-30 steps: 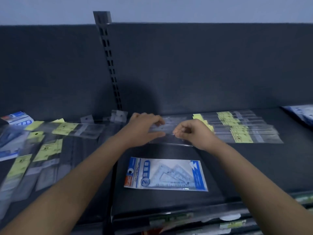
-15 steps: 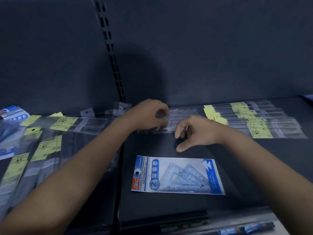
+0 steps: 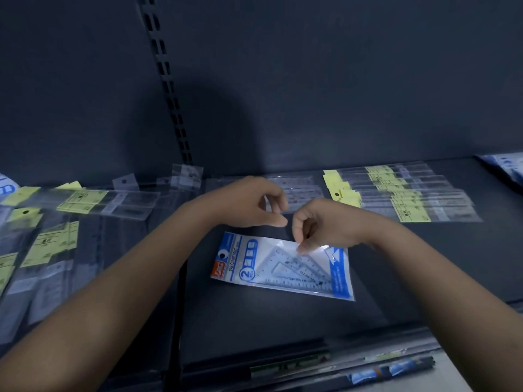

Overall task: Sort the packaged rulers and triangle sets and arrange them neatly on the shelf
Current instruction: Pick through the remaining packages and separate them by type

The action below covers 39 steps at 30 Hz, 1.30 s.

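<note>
A blue-and-white triangle set package (image 3: 283,267) lies flat on the dark shelf (image 3: 254,315) in front of me. My right hand (image 3: 322,224) reaches down onto it, and its fingertips pinch the package's far edge. My left hand (image 3: 252,205) hovers just left of the right one with loosely curled fingers and holds nothing. Behind both hands lie clear packaged rulers (image 3: 300,188). A tidy stack of packaged rulers with yellow labels (image 3: 410,193) lies to the right at the back.
Several packaged rulers with yellow labels (image 3: 53,230) lie scattered over the left shelf section. A slotted upright (image 3: 167,89) divides the back wall. Blue packages show at the far right (image 3: 506,168) and far left (image 3: 5,188). More packages sit on a lower shelf (image 3: 390,369).
Both hands have left the clear rulers at the back. My right hand has come down and towards me onto the triangle set; my left hand has lifted and holds nothing.
</note>
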Each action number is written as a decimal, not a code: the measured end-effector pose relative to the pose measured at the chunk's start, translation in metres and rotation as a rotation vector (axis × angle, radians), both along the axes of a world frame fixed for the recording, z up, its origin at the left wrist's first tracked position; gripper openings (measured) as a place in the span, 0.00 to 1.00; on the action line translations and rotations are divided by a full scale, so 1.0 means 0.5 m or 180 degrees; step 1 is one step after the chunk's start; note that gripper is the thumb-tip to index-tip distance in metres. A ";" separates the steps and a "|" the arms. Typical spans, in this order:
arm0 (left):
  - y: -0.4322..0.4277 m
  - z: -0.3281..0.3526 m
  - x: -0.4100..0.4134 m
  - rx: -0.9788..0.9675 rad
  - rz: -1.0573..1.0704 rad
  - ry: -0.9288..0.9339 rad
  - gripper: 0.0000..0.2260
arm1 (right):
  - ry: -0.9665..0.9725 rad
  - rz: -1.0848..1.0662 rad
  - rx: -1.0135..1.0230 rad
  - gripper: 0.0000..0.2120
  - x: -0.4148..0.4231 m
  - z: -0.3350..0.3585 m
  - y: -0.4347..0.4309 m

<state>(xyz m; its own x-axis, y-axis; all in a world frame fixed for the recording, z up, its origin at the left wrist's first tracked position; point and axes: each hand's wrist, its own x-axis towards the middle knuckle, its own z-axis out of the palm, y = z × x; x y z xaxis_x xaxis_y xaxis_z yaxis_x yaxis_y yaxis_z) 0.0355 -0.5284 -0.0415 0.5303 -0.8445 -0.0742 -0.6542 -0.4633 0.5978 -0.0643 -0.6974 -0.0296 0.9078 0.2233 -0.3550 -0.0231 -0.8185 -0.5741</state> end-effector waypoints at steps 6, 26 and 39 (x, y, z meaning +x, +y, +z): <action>-0.073 -0.003 -0.021 0.0312 -0.0286 0.0057 0.10 | -0.0766 -0.0663 0.0411 0.13 -0.021 0.016 -0.084; -0.937 0.020 -0.371 -0.0800 -0.0204 0.0270 0.09 | -0.2324 -0.2348 -0.0248 0.06 -0.473 -0.006 -0.939; -1.065 -0.018 -0.443 0.0397 0.0400 -0.1420 0.37 | -0.1685 -0.1702 -0.0973 0.28 -0.476 -0.040 -1.099</action>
